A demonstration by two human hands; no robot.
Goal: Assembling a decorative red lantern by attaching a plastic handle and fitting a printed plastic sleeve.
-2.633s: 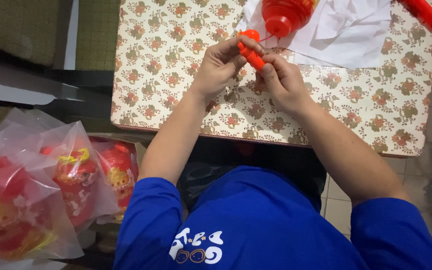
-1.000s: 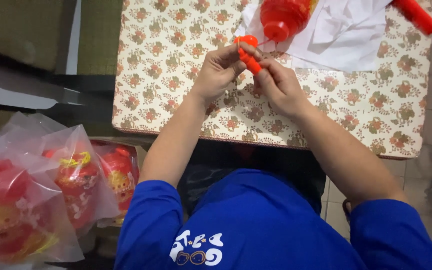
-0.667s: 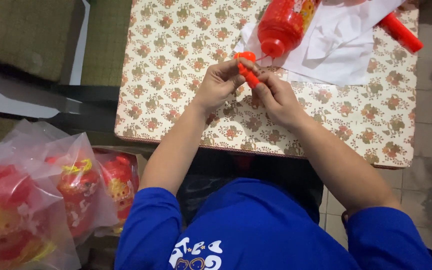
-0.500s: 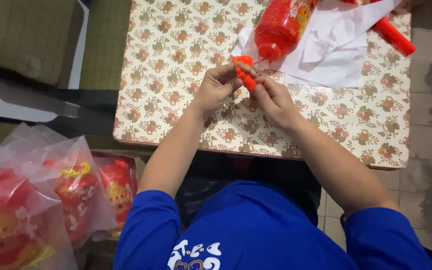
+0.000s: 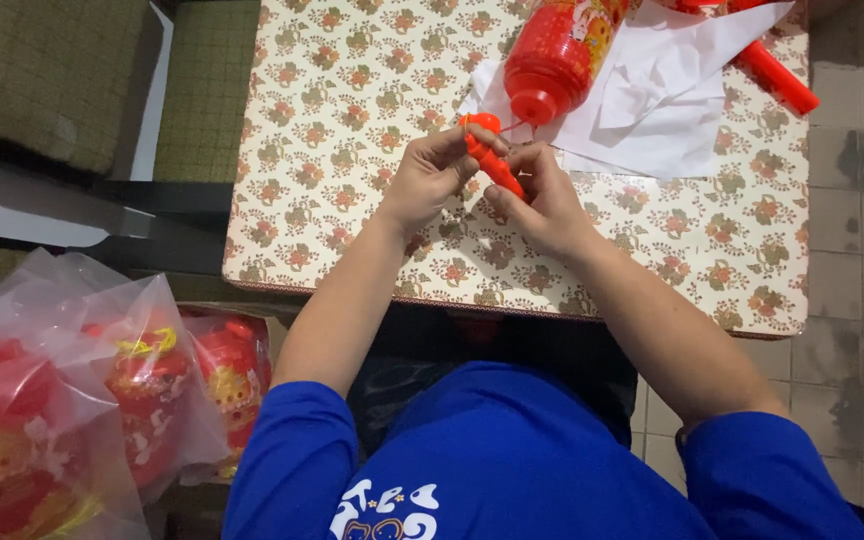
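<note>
A small orange-red stick (image 5: 490, 160) was pinched between the left hand (image 5: 430, 178) and right hand (image 5: 544, 200), above a floral table (image 5: 352, 120), near a red lantern (image 5: 552, 55).

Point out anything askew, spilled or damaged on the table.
Nothing is spilled or visibly damaged. The white paper sheets lie in a loose, crooked pile, with the red lantern on its side across them. Both hands hold a small red part.
</note>
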